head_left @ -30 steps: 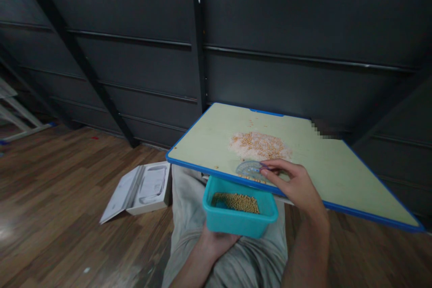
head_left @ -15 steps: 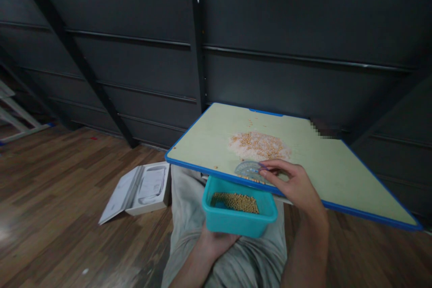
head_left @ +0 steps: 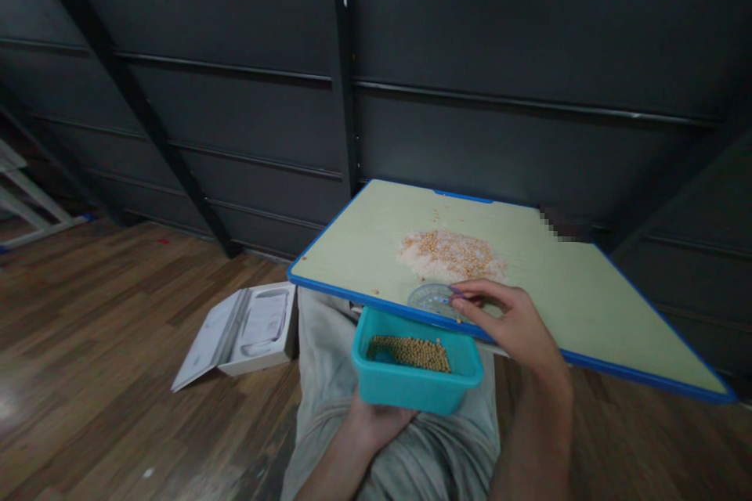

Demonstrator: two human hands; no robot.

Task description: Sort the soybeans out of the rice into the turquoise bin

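My right hand (head_left: 508,317) pinches a clear plastic protractor (head_left: 430,297) at its right end, low over the near edge of the tabletop (head_left: 352,250). Behind it lies a mixed heap (head_left: 452,252) of white rice-like grains and yellow soybeans. Directly below the table edge is a teal plastic bin (head_left: 405,390), partly filled with soybeans (head_left: 414,352). Its base rests on my left hand (head_left: 379,423), whose fingers are mostly hidden beneath it. A single bean (head_left: 459,321) sits at the edge by my right thumb.
The pale green tabletop has a raised blue rim (head_left: 646,372), with stray beans (head_left: 376,292) near the left front. An opened white box (head_left: 264,329) stands on the wooden floor (head_left: 117,344) to the left. A dark panelled wall (head_left: 235,109) rises behind the table.
The row of soybeans in front of the protractor has left the table edge, apart from a bean near my thumb. Both hands and the bin have hardly moved.
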